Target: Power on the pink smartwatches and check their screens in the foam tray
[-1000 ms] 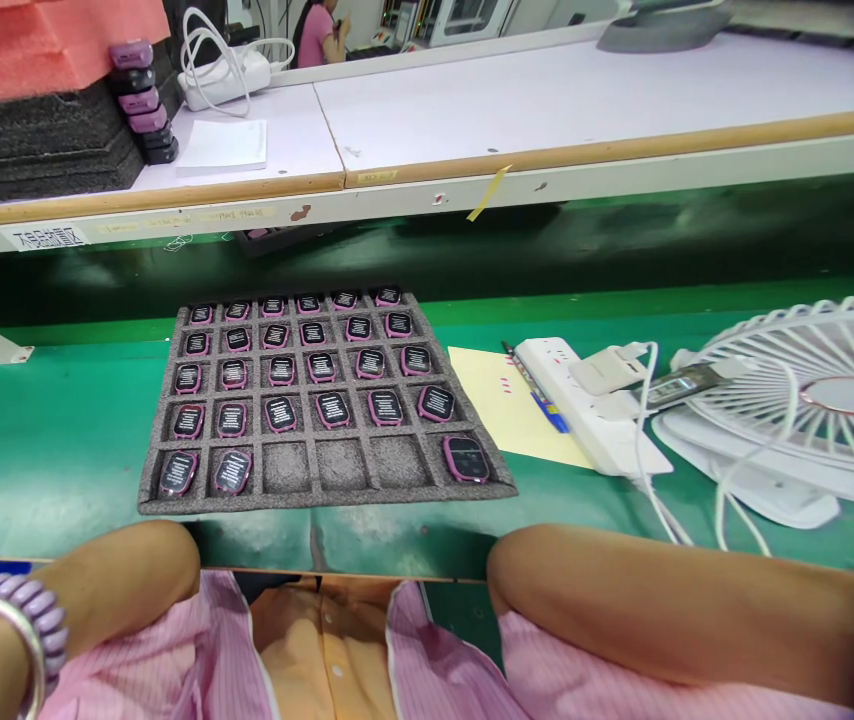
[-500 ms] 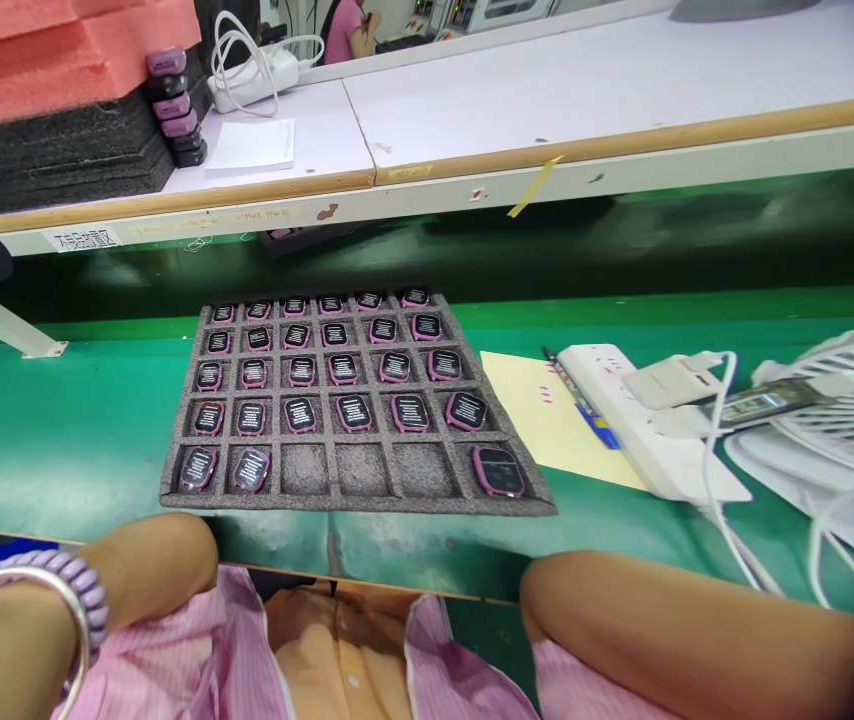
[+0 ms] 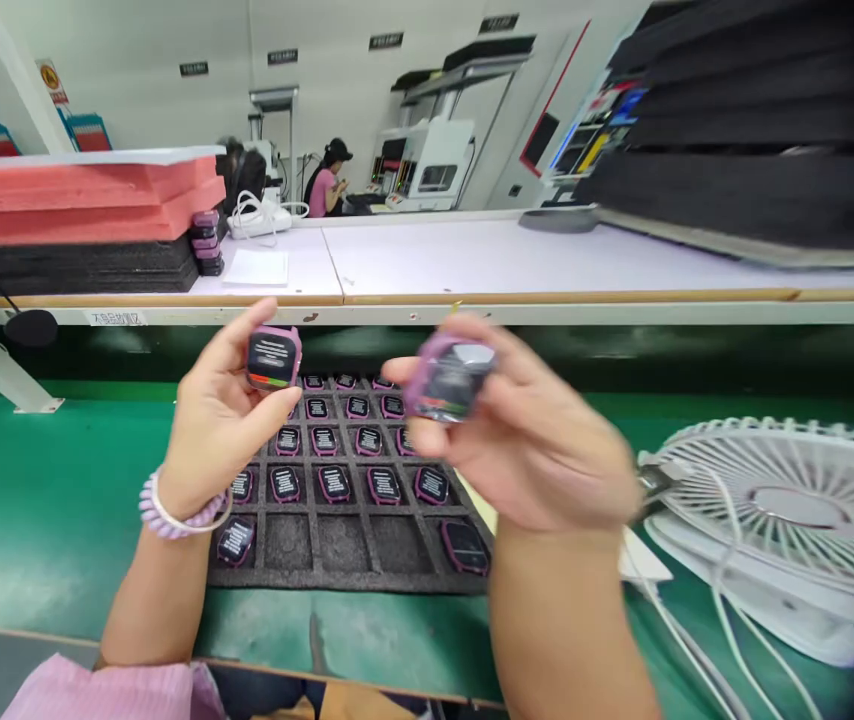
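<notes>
My left hand [image 3: 221,400] is closed on a purple-framed smartwatch body [image 3: 273,357], held upright with lit text on its screen. In my right hand [image 3: 532,430] is a second smartwatch body, blurred by motion, its dark screen [image 3: 461,380] showing a red and green strip low down. Below both hands lies the dark grey foam tray [image 3: 299,578], divided into square compartments. Several purple watches with lit text sit in its compartments, and one watch with a darker screen [image 3: 464,547] lies at the front right corner. My hands cover parts of the tray.
A white fan [image 3: 794,510] with cables stands at the right. Pink foam [image 3: 74,200] is stacked at the shelf's left, beside a pile of purple and black watches [image 3: 206,243]. Dark trays [image 3: 742,150] are stacked at the right. A person [image 3: 327,180] sits in the background.
Both hands have risen into view, each now holding a watch above the tray. The camera view has tilted upward, showing more of the room behind the shelf.
</notes>
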